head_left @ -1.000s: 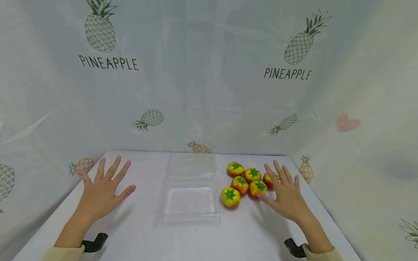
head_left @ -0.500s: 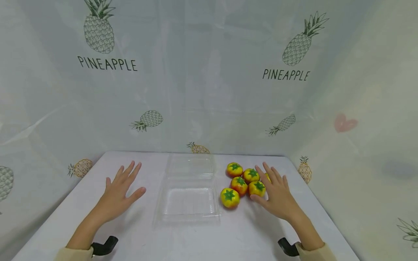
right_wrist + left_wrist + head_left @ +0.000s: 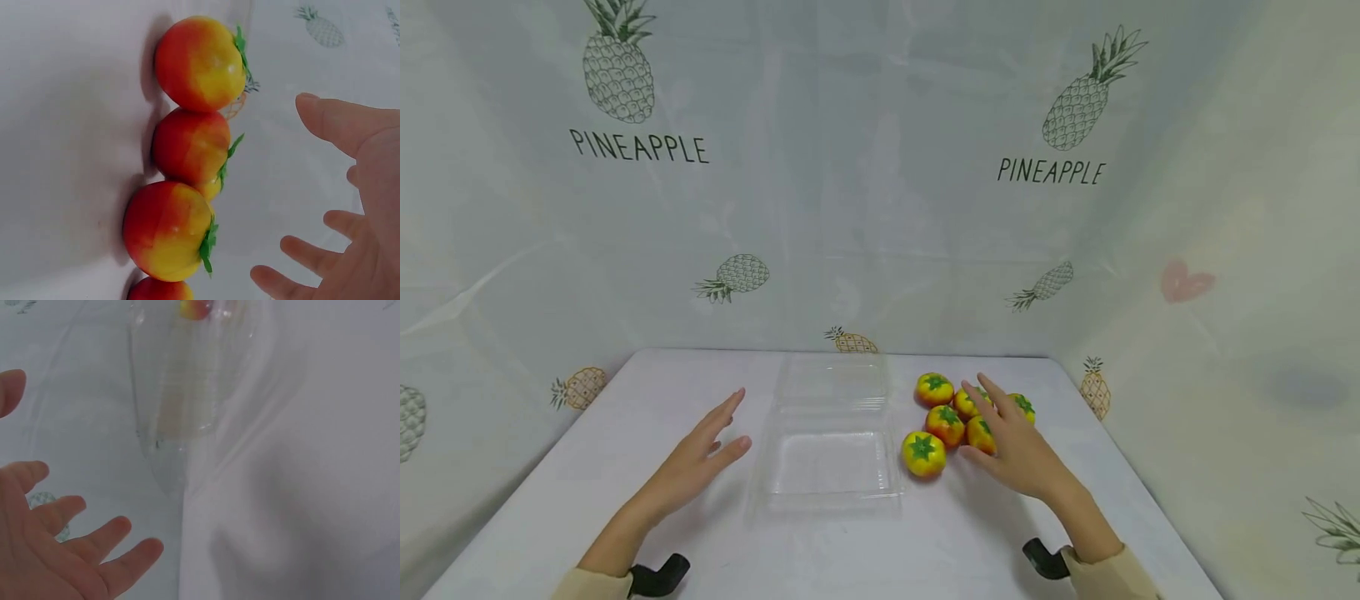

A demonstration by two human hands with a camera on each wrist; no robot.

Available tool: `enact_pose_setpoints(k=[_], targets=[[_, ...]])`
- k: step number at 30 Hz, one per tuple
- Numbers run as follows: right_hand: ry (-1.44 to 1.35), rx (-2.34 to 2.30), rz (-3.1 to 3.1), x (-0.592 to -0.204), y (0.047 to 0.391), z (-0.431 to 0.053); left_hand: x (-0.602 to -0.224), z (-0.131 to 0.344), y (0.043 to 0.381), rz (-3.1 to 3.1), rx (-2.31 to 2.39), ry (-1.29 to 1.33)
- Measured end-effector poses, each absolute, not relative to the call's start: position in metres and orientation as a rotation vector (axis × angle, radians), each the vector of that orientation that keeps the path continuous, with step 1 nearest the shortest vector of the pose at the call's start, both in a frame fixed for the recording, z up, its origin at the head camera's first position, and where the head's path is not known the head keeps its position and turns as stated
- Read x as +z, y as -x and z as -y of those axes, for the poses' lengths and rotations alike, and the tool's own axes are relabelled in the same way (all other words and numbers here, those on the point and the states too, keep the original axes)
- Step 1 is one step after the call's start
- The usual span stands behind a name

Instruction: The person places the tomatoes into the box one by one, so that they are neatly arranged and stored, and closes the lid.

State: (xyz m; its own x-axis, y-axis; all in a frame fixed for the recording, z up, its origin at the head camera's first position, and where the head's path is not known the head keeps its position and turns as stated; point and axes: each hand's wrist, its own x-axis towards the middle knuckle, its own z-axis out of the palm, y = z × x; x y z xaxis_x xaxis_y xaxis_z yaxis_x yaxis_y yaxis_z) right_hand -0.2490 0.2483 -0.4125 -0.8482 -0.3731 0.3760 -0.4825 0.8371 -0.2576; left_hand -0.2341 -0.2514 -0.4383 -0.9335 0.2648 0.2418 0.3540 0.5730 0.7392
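Observation:
A clear plastic clamshell box (image 3: 831, 462) lies unfolded mid-table, its lid half (image 3: 831, 385) towards the back. To its right is a cluster of several red-and-yellow, tomato-like fruits (image 3: 923, 455) with green leafy tops. My left hand (image 3: 688, 471) hovers just left of the box, fingers extended and thumb apart, holding nothing. Above the right side of the cluster is my right hand (image 3: 1018, 454), fingers spread, partly covering some fruits in the head view. In the right wrist view, a gap shows between its fingertips and the nearest fruits (image 3: 169, 231).
The white table (image 3: 820, 558) ends at a straight back edge. Behind it hangs a pale curtain (image 3: 865, 183) printed with pineapples, which also runs along both sides. A black strap piece (image 3: 658, 575) sits at each wrist by the beige sleeves.
My left hand has moved right, towards the box, and turned so its fingers look closer together. My right hand has shifted left over the fruits. Box and fruits stay in place.

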Motion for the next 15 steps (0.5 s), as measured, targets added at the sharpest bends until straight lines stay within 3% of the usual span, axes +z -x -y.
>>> enact_pose_setpoints(k=[15], targets=[[-0.782,0.647,2.762,-0.409,0.251,-0.233,-0.452,0.238,0.236,2.696,-1.595,0.406]])
